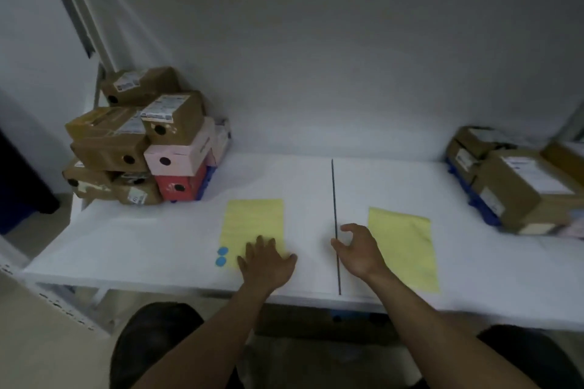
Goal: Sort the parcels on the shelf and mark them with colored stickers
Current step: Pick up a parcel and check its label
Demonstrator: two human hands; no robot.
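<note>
on the shelf (158, 240) — left hand (267, 265) flat on yellow sheet (252, 221).

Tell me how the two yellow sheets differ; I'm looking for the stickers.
The left yellow sheet has two blue stickers at its near-left edge; the right yellow sheet shows none. The left hand rests flat on the left sheet; the right hand is beside the right sheet. The right sheet lies more skewed than the left. Both are yellow, flat on the white shelf.
</note>
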